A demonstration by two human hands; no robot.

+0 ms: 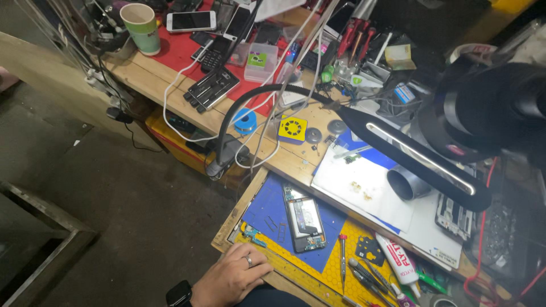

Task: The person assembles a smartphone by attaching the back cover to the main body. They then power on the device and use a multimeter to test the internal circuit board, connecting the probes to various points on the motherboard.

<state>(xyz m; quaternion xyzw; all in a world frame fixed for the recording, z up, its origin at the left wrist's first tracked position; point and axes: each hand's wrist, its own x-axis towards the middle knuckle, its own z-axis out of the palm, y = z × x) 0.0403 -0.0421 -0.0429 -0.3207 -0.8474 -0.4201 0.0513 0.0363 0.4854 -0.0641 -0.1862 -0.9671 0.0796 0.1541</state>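
An opened black smartphone with exposed circuitry [305,217] is being left lying on the blue-and-yellow work mat [267,207], back cover already removed. The left hand [233,277] is being rested nearby, fingers loosely spread, empty; the right hand is not being shown.

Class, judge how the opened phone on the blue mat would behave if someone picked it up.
The opened phone looks thin, flat and probably stiff and light. Its bare inner parts suggest it is fragile. Lying flat on the blue mat, it seems unlikely to roll.
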